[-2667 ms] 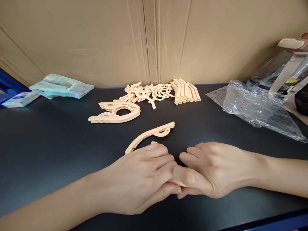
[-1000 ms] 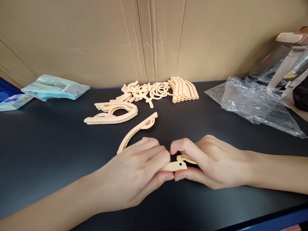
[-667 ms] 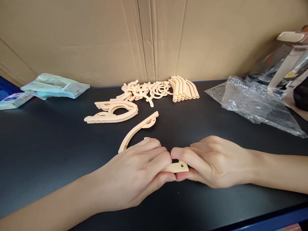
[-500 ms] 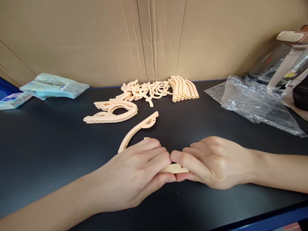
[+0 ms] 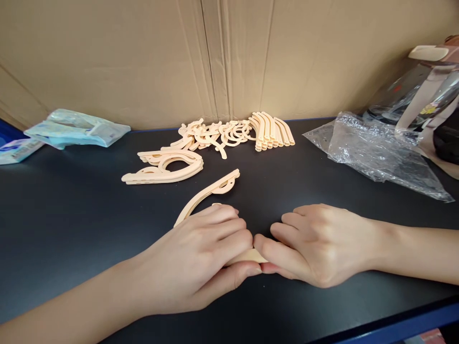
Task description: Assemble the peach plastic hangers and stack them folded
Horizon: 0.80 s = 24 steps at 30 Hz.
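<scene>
Both hands are closed on a cream plastic folding hanger [image 5: 219,183]. One curved arm of it sticks up beyond my left hand [image 5: 204,255], whose fingers wrap over the middle and hide most of it. My right hand [image 5: 315,251] pinches the near end between thumb and index finger, right beside my left fingertips. Only a short strip of that end shows between the hands. Farther back on the left lies a small stack of finished-looking folding hangers [image 5: 163,178]. Behind are a heap of loose hanger hooks [image 5: 206,136] and a row of curved hanger arms [image 5: 267,134].
A black tabletop [image 5: 71,224] with a blue edge carries everything. Crumpled clear plastic bags [image 5: 380,155] and a clear bottle [image 5: 398,93] with a strap stand at the right. Light-blue soft packs [image 5: 77,131] lie at far left. A cardboard wall [image 5: 107,57] closes the back.
My right index finger and thumb now cover the holed end of the hanger that showed before. My right hand has tilted slightly, and the raised hanger arm has swung a little to the right.
</scene>
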Tool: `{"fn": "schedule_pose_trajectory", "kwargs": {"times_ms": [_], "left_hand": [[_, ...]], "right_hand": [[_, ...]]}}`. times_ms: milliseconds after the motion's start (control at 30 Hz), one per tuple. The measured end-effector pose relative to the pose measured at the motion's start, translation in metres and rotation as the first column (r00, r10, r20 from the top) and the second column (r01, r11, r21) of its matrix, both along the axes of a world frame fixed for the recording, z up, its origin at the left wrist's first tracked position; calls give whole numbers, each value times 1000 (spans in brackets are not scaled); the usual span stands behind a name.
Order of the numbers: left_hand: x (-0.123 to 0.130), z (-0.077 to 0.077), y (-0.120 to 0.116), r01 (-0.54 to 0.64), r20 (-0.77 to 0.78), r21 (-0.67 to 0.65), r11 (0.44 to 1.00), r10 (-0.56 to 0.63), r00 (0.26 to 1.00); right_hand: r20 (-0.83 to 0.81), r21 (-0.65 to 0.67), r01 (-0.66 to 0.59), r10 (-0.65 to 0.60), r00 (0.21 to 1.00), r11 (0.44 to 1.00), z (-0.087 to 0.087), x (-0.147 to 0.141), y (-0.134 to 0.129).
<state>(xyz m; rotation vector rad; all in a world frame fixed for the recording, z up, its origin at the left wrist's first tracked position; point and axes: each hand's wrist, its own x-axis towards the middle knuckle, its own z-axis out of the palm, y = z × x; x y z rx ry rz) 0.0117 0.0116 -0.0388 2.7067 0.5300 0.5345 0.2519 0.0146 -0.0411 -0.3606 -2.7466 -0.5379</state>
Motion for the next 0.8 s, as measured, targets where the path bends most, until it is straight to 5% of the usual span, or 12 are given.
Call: {"fn": "schedule_pose_trajectory", "kwargs": {"times_ms": [200,367,567,800], "left_hand": [[-7,-2,2,-203,117,27,979,199,973],[-12,-6,6,-481,136,27,876,473,870],[-14,-11,14,-485,167,-60,872,488,856],[-17,-12,16,-512,139,-12,859,509,850]], "right_hand": [[-82,-87,-43,36,996,995,-1,2,6],[-144,-106,-101,85,986,989,0,1,11],[-116,-76,-148,138,984,986,3,2,14],[-109,27,-91,94,990,995,0,5,10]]}}
